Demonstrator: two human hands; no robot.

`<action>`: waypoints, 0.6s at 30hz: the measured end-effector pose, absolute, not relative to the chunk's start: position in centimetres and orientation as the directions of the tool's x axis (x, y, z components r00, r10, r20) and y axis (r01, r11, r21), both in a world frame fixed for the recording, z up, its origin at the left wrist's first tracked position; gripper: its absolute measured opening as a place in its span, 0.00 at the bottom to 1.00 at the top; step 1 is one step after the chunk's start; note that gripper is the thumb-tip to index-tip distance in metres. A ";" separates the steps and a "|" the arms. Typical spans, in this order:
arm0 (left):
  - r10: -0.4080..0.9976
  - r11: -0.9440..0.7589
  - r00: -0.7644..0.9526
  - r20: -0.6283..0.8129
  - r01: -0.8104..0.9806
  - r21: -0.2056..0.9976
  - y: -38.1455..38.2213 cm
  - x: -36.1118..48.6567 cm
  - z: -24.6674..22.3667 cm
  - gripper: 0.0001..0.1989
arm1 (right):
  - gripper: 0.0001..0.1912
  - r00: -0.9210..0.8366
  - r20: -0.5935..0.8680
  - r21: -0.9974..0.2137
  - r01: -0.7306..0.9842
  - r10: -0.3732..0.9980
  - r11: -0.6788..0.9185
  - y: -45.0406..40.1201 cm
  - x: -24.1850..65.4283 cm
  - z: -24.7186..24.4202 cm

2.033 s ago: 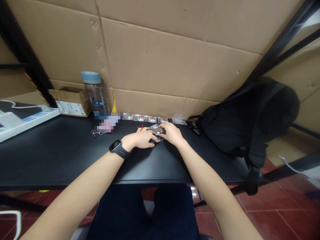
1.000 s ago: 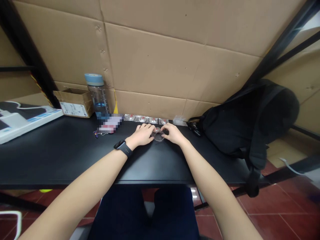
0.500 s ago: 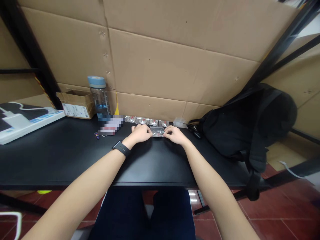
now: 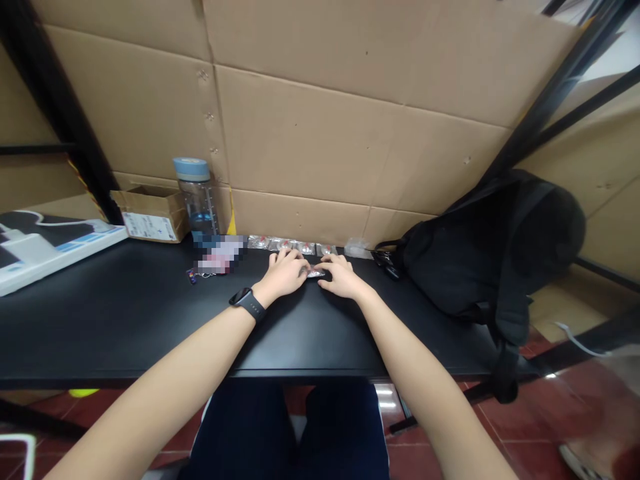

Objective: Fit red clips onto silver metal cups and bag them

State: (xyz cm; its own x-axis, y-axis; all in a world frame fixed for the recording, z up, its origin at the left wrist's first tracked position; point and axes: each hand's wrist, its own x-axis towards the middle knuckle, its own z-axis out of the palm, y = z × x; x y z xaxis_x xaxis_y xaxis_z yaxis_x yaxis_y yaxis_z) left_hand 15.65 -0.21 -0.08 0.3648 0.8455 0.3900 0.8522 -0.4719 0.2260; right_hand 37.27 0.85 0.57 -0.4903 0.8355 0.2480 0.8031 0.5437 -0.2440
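Observation:
A small clear plastic bag (image 4: 315, 273) with something shiny and reddish inside lies on the black table between my hands. My left hand (image 4: 286, 272), a dark watch on its wrist, pinches the bag's left end with thumb and bent fingers. From the other side, my right hand (image 4: 343, 276) has its thumb and fingertips on the right end. Fingers hide much of the bag. Just behind them, several similar packets (image 4: 285, 247) with red marks stand in a row against the cardboard wall.
An empty-looking clear bag (image 4: 358, 248) lies right of the row. A black backpack (image 4: 465, 247) takes up the table's right side. On the left are a water bottle (image 4: 197, 200), a cardboard box (image 4: 153, 217), a blurred-out item (image 4: 223, 253) and a power strip (image 4: 75, 250).
The bag, earlier stretched and visible between both hands, is now lower and mostly covered. My hands have come closer together, with fingers reaching over it. A blurred foot appears at lower right.

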 end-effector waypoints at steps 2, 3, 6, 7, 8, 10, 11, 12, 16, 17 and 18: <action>0.854 -0.469 0.372 0.363 0.853 0.229 -0.2 15.7 -0.2 0.15 | 0.20 -0.472 0.234 -0.218 0.827 0.850 0.519 0.9 37.0 0.2; 0.859 -0.468 0.379 0.345 0.854 0.228 -0.2 15.7 -0.2 0.16 | 0.19 -0.466 0.231 -0.211 0.833 0.854 0.511 1.0 36.9 0.1; 0.863 -0.475 0.406 0.302 0.855 0.209 0.0 15.6 -0.3 0.19 | 0.16 -0.440 0.227 -0.212 0.848 0.869 0.485 1.2 36.7 -0.3; 0.860 -0.479 0.411 0.303 0.853 0.204 0.0 15.6 -0.4 0.19 | 0.15 -0.430 0.226 -0.219 0.852 0.874 0.475 1.2 36.7 -0.3; 0.856 -0.481 0.408 0.317 0.853 0.202 0.1 15.5 -0.4 0.20 | 0.14 -0.420 0.224 -0.229 0.854 0.879 0.466 1.3 36.7 -0.2; 0.846 -0.477 0.384 0.369 0.855 0.202 0.2 15.5 -0.4 0.19 | 0.12 -0.409 0.211 -0.266 0.850 0.888 0.455 1.2 36.7 0.0; 0.841 -0.472 0.369 0.397 0.858 0.202 0.3 15.5 -0.4 0.17 | 0.12 -0.405 0.202 -0.291 0.845 0.892 0.449 1.2 36.7 0.2; 0.835 -0.467 0.354 0.420 0.861 0.203 0.3 15.5 -0.4 0.14 | 0.11 -0.398 0.194 -0.318 0.839 0.897 0.441 1.2 36.8 0.3; 0.831 -0.449 0.310 0.462 0.865 0.225 0.5 15.4 -0.3 0.08 | 0.12 -0.359 0.194 -0.392 0.825 0.913 0.408 1.2 37.2 0.8; 0.836 -0.440 0.297 0.462 0.865 0.240 0.6 15.4 -0.4 0.09 | 0.11 -0.354 0.202 -0.400 0.822 0.913 0.406 1.3 37.3 0.8; 0.843 -0.430 0.283 0.458 0.866 0.257 0.7 15.4 -0.4 0.09 | 0.11 -0.351 0.211 -0.404 0.818 0.912 0.408 1.4 37.4 0.7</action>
State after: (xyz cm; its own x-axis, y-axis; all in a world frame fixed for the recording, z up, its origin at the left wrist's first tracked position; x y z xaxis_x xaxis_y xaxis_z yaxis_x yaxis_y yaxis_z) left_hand 15.37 0.69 -0.40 0.2828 0.8428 0.4579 0.8656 -0.4299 0.2566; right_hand 37.37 1.36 0.72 -0.3511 0.9123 0.2110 0.8183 0.4085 -0.4043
